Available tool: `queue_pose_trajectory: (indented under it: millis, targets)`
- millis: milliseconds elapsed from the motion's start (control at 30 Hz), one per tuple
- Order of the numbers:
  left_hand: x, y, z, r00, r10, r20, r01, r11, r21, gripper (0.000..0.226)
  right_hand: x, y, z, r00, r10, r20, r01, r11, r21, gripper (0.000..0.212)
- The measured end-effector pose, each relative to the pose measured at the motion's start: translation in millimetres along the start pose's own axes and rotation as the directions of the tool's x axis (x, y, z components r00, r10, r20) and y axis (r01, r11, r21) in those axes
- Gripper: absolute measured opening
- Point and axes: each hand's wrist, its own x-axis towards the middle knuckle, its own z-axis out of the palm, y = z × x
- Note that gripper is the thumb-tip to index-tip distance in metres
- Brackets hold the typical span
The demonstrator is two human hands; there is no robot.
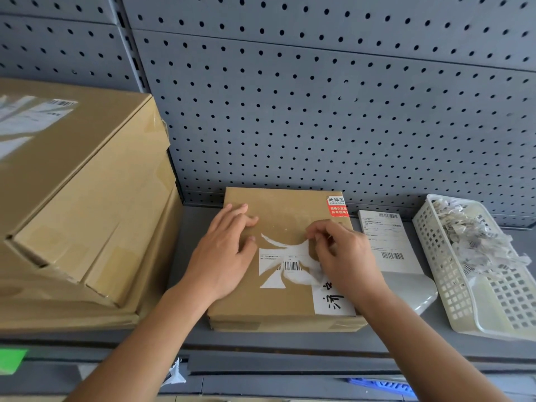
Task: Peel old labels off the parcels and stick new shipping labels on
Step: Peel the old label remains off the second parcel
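A flat brown cardboard parcel [278,303] lies on the grey shelf in front of me. A torn white old label [282,266] with a barcode is partly stuck to its top, with ragged strips lifted. My left hand [223,256] lies flat on the parcel's left half, fingers spread. My right hand [345,256] pinches a raised strip of that old label between thumb and fingers. A red and white sticker [338,206] sits at the parcel's far right corner, and a white sticker with large black characters [333,303] at its near right.
A sheet of new shipping labels [391,242] lies right of the parcel. Beyond it, a white perforated basket [443,285] holds several torn label scraps. Large stacked cardboard boxes [81,198] fill the left. A grey pegboard wall [319,97] rises behind.
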Motion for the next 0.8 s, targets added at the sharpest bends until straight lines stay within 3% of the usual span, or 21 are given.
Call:
queue_pose_trajectory:
  millis: [133,400,800]
  targets:
    - [-0.2,-1.2,0.6,1.000,0.006,0.000,-0.006,1.000,0.003,0.036,-3.6,-7.3,0.3,0.997,0.014,0.071,-0.013,1.000,-0.011,0.023]
    - [0.2,-1.0,0.1,1.000,0.006,0.000,-0.006,1.000,-0.002,0.037,-1.5,-14.5,-8.8,0.981,0.057,0.187,-0.083,0.988,0.133,0.017]
    - [0.2,0.7,-1.0,1.000,0.003,0.004,-0.003,1.000,0.007,0.037,-0.6,-12.3,-5.5,0.987,0.035,0.159,-0.045,0.997,0.063,0.018]
